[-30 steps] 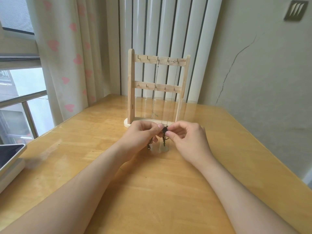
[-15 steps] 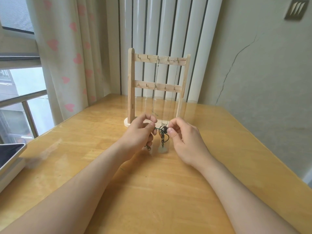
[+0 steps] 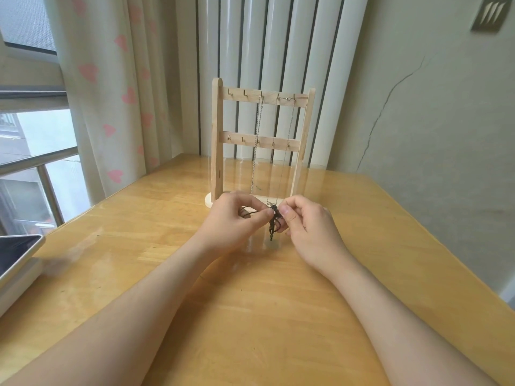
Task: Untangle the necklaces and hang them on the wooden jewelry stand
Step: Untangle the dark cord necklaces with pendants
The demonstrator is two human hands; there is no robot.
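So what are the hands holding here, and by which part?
The dark cord necklace, pinched at its tangled knot: left hand on one side, right hand on the other; loose ends dangle below.

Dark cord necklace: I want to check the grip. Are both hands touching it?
Touching. The head view shows the left hand and the right hand each pinching the dark cord necklace between thumb and fingertips.

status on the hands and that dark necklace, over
Left hand and right hand both pinch the dark cord necklace, tangled. Two chains hang on the wooden stand. Nothing blocks its free hooks.
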